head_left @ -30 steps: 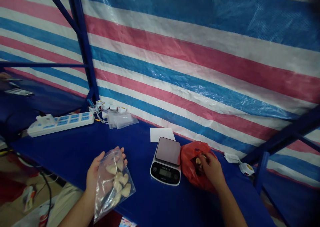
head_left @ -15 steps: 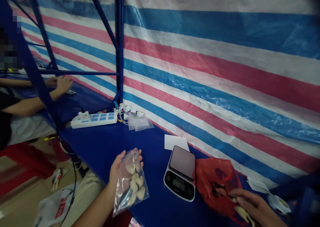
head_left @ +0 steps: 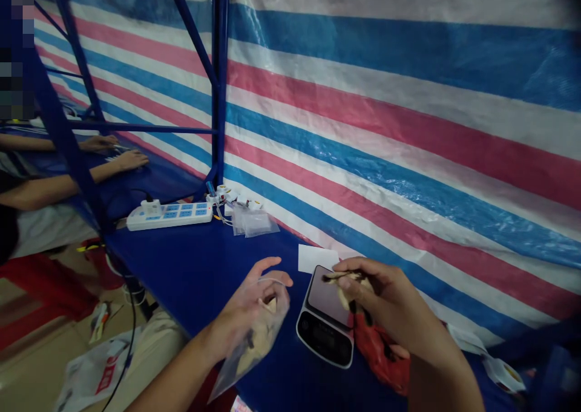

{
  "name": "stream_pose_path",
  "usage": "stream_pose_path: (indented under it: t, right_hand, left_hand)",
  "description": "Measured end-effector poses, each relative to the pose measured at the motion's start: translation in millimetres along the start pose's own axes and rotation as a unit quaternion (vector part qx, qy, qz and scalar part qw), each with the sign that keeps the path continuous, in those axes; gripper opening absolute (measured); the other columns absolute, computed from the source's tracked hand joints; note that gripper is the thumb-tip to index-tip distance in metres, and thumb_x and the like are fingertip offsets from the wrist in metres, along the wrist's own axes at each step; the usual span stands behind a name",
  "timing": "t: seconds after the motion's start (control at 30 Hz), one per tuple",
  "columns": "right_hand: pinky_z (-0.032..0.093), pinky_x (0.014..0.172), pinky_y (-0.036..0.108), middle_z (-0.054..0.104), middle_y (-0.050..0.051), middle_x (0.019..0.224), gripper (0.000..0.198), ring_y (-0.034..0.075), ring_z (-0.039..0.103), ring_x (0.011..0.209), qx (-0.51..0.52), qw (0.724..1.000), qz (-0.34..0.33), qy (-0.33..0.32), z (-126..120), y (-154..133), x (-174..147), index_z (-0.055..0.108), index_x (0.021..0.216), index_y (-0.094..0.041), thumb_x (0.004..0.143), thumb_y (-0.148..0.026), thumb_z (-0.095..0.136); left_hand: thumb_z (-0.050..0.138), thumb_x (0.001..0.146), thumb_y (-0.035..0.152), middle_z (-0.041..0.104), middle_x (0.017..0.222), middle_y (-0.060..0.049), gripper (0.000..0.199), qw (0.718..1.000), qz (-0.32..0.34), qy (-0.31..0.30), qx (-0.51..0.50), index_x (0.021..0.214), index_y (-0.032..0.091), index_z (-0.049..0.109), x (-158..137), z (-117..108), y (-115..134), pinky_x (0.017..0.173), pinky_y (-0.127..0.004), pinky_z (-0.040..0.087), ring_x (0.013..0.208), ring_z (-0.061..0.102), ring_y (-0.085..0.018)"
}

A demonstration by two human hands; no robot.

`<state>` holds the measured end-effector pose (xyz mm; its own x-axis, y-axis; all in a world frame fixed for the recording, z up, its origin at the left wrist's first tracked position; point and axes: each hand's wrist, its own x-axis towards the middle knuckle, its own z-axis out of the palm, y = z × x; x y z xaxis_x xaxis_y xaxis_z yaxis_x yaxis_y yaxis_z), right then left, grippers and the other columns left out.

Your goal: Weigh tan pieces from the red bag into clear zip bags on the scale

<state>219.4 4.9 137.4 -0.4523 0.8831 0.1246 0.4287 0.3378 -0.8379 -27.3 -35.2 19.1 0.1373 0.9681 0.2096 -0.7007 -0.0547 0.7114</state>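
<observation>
My left hand (head_left: 238,309) holds a clear zip bag (head_left: 256,351) over the blue table, its mouth spread round near my fingertips. Several pale, chunky dried pieces (head_left: 261,339) lie inside. My right hand (head_left: 394,294) pinches a few pale, dark-edged dried slices (head_left: 349,279); I cannot tell their exact kind. It hovers above the right side of a black and white digital kitchen scale (head_left: 324,339), to the right of the bag's mouth. A red plastic bag (head_left: 381,354) sits to the right of the scale, partly hidden by my right forearm.
A white power strip (head_left: 170,215) lies at the back left of the table, beside flat clear bags (head_left: 254,221) and cables. White paper (head_left: 315,258) lies behind the scale. A blue metal frame post (head_left: 220,97) and striped sheeting (head_left: 385,127) bound the table. Another person's hands (head_left: 129,158) work at left.
My right hand has come out of the red bag and moved left over the scale with dried slices. My left hand has turned and widened the zip bag's mouth.
</observation>
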Motion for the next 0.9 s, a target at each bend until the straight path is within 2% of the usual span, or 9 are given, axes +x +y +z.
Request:
stream_pose_path:
  t: [0.13,0.3,0.37,0.47,0.53,0.6,0.7,0.8,0.9]
  right_hand:
    - [0.049,0.066,0.022,0.071,0.002,0.091,0.024,0.014,0.063,0.075,-0.016,0.998,-0.055,-0.021,20,-12,-2,0.071,0.11,-0.022,0.094,-0.038,0.063]
    - [0.047,0.072,0.023,0.072,0.001,0.095,0.014,0.015,0.065,0.084,-0.098,0.992,-0.06,-0.057,19,-15,-4,0.072,0.104,-0.025,0.094,-0.029,0.062]
    - [0.044,0.071,0.023,0.071,0.0,0.091,0.011,0.015,0.065,0.086,-0.134,0.987,-0.057,-0.073,20,-18,-4,0.071,0.096,-0.024,0.094,-0.025,0.06]
    - [0.041,0.069,0.024,0.07,-0.001,0.085,0.012,0.013,0.062,0.08,-0.167,0.98,-0.063,-0.087,25,-22,-5,0.07,0.09,-0.023,0.094,-0.019,0.059]
    - [0.039,0.069,0.024,0.069,-0.003,0.083,0.013,0.012,0.061,0.077,-0.165,0.978,-0.072,-0.103,30,-22,-5,0.069,0.088,-0.022,0.093,-0.016,0.059]
    - [0.038,0.068,0.023,0.069,-0.003,0.081,0.013,0.01,0.06,0.074,-0.155,0.978,-0.077,-0.12,33,-23,-6,0.067,0.083,-0.021,0.092,-0.015,0.059]
    - [0.037,0.066,0.022,0.067,-0.005,0.077,0.013,0.009,0.059,0.071,-0.139,0.979,-0.082,-0.121,31,-23,-7,0.064,0.081,-0.021,0.091,-0.014,0.059]
    - [0.038,0.066,0.022,0.068,-0.005,0.079,0.011,0.01,0.06,0.073,-0.121,0.986,-0.084,-0.085,23,-24,-8,0.067,0.089,-0.023,0.093,-0.018,0.059]
    - [0.041,0.065,0.022,0.069,-0.002,0.082,0.014,0.012,0.061,0.073,-0.124,0.99,-0.07,-0.014,15,-21,-9,0.07,0.095,-0.023,0.097,-0.027,0.056]
  left_hand:
    - [0.079,0.06,0.003,0.065,0.118,-0.015,0.09,0.988,0.006,-0.069,0.136,0.144,0.02,0.051,0,23,6,0.092,-0.042,0.051,0.105,0.063,-0.033]
    - [0.078,0.06,0.004,0.054,0.14,-0.016,0.093,0.96,0.018,-0.082,0.266,0.146,0.018,0.048,1,28,-6,0.114,-0.048,0.038,0.13,0.051,-0.039]
    - [0.077,0.06,0.007,0.05,0.144,-0.014,0.097,0.929,0.051,-0.098,0.354,0.15,0.022,0.041,2,22,-16,0.116,-0.049,0.037,0.134,0.048,-0.038]
    - [0.074,0.063,0.01,0.043,0.15,-0.013,0.105,0.861,0.108,-0.125,0.481,0.154,0.029,0.025,1,13,-30,0.115,-0.05,0.038,0.136,0.047,-0.035]
    - [0.074,0.066,0.012,0.04,0.151,-0.014,0.107,0.843,0.127,-0.121,0.508,0.155,0.031,0.018,-2,11,-37,0.114,-0.049,0.04,0.135,0.047,-0.035]
    - [0.073,0.068,0.012,0.042,0.15,-0.014,0.106,0.847,0.136,-0.11,0.501,0.156,0.032,0.015,-5,11,-41,0.112,-0.048,0.041,0.134,0.048,-0.035]
    - [0.073,0.07,0.01,0.045,0.146,-0.014,0.103,0.876,0.143,-0.097,0.449,0.155,0.033,0.018,-6,15,-44,0.112,-0.046,0.04,0.134,0.048,-0.034]
    - [0.074,0.073,0.016,0.049,0.141,-0.012,0.093,0.935,0.125,-0.065,0.326,0.152,0.033,0.027,2,15,-45,0.109,-0.044,0.043,0.127,0.053,-0.031]
    - [0.077,0.072,0.028,0.058,0.13,-0.011,0.086,0.985,0.096,0.015,0.146,0.148,0.03,0.038,14,10,-42,0.101,-0.041,0.049,0.112,0.06,-0.026]
